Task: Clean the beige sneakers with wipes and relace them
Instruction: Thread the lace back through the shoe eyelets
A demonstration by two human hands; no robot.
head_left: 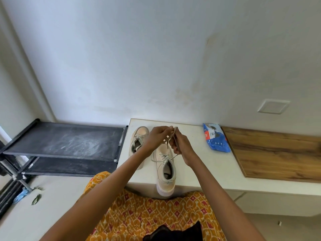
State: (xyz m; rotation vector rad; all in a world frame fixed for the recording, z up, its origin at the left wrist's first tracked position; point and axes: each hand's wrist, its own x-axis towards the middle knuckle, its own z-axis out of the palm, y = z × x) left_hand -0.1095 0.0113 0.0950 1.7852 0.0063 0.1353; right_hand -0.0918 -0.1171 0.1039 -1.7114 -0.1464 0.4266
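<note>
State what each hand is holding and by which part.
Both hands pinch the lace of the nearer sneaker, raised above it: the left hand holds one free end, the right hand the other. Neither grips the shoe itself.

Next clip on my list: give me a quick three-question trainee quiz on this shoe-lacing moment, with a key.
1. True or false: both hands are holding the lace above the nearer sneaker.
2. Which side of the sneakers does the blue wipes pack lie on? A) the person's left B) the person's right C) between them
3. Fill in: the nearer sneaker's heel sticks out over the table's ____ edge.

Key
1. True: the left hand and right hand both pinch the lace above the nearer sneaker.
2. B: the wipes pack lies to the right; the other sneaker is on the left.
3. Front, the table edge nearest the person.
</note>
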